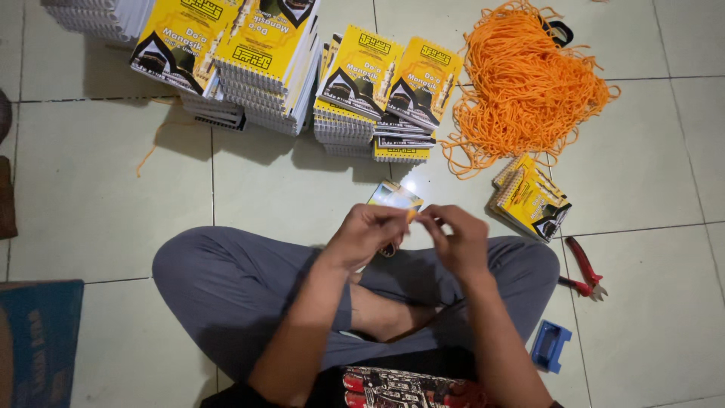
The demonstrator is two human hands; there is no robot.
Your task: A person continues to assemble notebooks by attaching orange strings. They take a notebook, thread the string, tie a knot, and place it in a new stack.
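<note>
Seated cross-legged at frame centre, the left hand (368, 233) and right hand (458, 240) pinch an orange cord end (412, 215) together between fingertips, over a small yellow booklet (395, 196); the thin cord could slip free if the pinch loosens, judging by how little shows

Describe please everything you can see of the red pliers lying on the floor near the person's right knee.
The red pliers lie flat on the pale tiled floor, just to the right of the person's right knee. Two long handles look covered in red plastic or rubber; one runs up and left, and the other points toward the knee. The short metal head looks grey and points down and right. No hand touches them. A small blue plastic holder lies lower, apart from them.
</note>
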